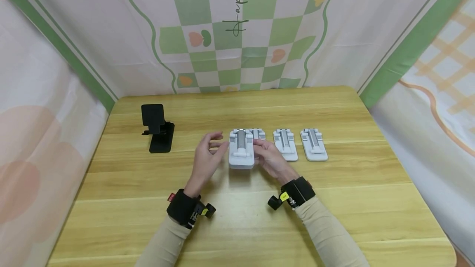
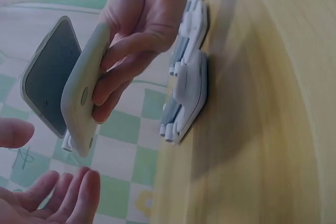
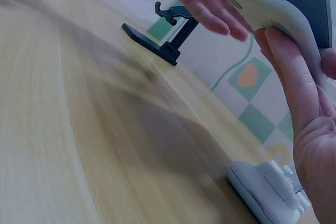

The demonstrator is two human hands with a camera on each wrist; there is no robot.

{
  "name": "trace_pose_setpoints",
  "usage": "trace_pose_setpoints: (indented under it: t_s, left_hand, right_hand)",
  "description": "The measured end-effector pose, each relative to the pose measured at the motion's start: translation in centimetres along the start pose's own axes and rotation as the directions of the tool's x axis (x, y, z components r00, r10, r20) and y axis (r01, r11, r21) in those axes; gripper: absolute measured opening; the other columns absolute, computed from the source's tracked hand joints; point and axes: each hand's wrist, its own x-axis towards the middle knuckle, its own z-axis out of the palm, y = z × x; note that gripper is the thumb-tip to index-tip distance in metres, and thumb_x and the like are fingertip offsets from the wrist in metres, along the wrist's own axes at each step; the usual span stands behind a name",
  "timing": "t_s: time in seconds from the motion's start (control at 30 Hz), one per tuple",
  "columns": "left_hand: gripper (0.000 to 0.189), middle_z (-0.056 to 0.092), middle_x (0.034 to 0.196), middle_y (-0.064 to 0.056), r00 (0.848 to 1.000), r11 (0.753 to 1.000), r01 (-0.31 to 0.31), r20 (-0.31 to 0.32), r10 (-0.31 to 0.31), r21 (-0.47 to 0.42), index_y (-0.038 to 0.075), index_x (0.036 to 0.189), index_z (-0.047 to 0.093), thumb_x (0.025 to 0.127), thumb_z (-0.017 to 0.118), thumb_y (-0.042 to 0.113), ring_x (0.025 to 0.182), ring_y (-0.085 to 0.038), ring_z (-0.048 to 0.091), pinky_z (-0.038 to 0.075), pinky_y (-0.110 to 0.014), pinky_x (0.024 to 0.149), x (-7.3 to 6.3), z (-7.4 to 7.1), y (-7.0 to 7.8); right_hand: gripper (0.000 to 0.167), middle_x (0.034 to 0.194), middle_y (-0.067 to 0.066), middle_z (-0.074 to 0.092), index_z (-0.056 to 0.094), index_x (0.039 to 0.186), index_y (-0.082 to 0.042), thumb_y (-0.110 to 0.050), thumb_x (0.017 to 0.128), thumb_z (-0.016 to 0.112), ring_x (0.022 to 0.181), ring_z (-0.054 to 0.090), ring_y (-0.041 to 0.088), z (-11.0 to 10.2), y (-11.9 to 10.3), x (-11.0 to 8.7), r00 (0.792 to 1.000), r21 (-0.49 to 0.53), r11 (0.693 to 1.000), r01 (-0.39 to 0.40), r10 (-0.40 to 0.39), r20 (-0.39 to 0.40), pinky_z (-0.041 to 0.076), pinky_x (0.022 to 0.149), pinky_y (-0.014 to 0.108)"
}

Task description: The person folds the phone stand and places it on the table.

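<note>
My right hand (image 1: pixel 273 160) grips a white folding phone stand (image 1: pixel 241 158) by its side, holding it above the table with the shadow beneath. In the left wrist view the stand's grey-faced plate (image 2: pixel 51 77) is tilted away from its white base (image 2: pixel 84 95), a wedge of space between them. Just left of the stand, my left hand (image 1: pixel 208 158) has its fingers loosely bent, and the left wrist view shows its fingertips (image 2: pixel 86 187) apart from the stand. A second white phone stand (image 1: pixel 257 134) lies folded behind the held one, partly hidden by it.
Two more folded white phone stands (image 1: pixel 285 145) (image 1: pixel 314 145) lie in a row at the right. An unfolded black phone stand (image 1: pixel 161 139) stands at the back left. Patterned cloth (image 1: pixel 208 7) hangs behind the wooden table (image 1: pixel 122 184) and at both sides.
</note>
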Motion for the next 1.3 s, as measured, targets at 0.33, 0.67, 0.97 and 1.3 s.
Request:
trace_pose_setpoints:
  t_s: [0.33,0.67,0.97,1.3]
  left_hand:
    - [0.058,0.057,0.141,-0.017,0.963,0.951,0.253,0.146,-0.228,-0.177,0.003,0.150,0.047,0.101,0.066,0.028,0.121,-0.030,0.062,0.055,-0.041,0.101,0.1,0.7,-0.6]
    - [0.065,0.053,0.149,-0.013,0.896,0.870,0.417,0.278,-0.346,-0.264,0.003,0.152,0.045,0.100,0.066,0.036,0.131,-0.028,0.053,0.039,-0.048,0.115,0.1,0.6,-1.0]
    - [0.052,0.059,0.140,-0.015,0.925,0.872,0.365,0.231,-0.301,-0.327,-0.001,0.145,0.054,0.101,0.066,0.024,0.115,-0.020,0.060,0.050,-0.034,0.098,0.2,0.7,-1.3]
    - [0.051,0.060,0.139,-0.015,0.923,0.857,0.378,0.218,-0.318,-0.349,-0.001,0.144,0.055,0.100,0.067,0.022,0.114,-0.020,0.060,0.050,-0.033,0.096,0.3,0.6,-1.3]
  right_hand:
    - [0.049,0.112,0.001,0.076,0.031,0.147,0.021,-0.002,0.106,0.046,0.090,0.075,0.014,0.1,0.0,0.0,1.000,-0.005,1.000,0.000,0.000,0.006,0.062,0.076,0.026]
    - [0.050,0.113,0.000,0.076,0.032,0.147,0.021,-0.004,0.106,0.047,0.091,0.074,0.014,0.1,0.1,-0.2,1.000,-0.022,1.000,0.005,-0.005,0.016,0.062,0.077,0.026]
    - [0.050,0.116,0.000,0.074,0.031,0.147,0.020,-0.005,0.107,0.047,0.098,0.072,0.013,-0.1,0.4,-0.3,0.999,-0.002,1.000,0.021,-0.021,0.041,0.061,0.080,0.027]
    - [0.028,0.102,0.002,0.075,0.067,0.115,-0.010,-0.008,0.108,0.040,0.086,0.073,0.013,-0.1,0.3,-0.3,0.994,0.046,0.997,0.054,-0.059,0.096,0.062,0.074,0.026]
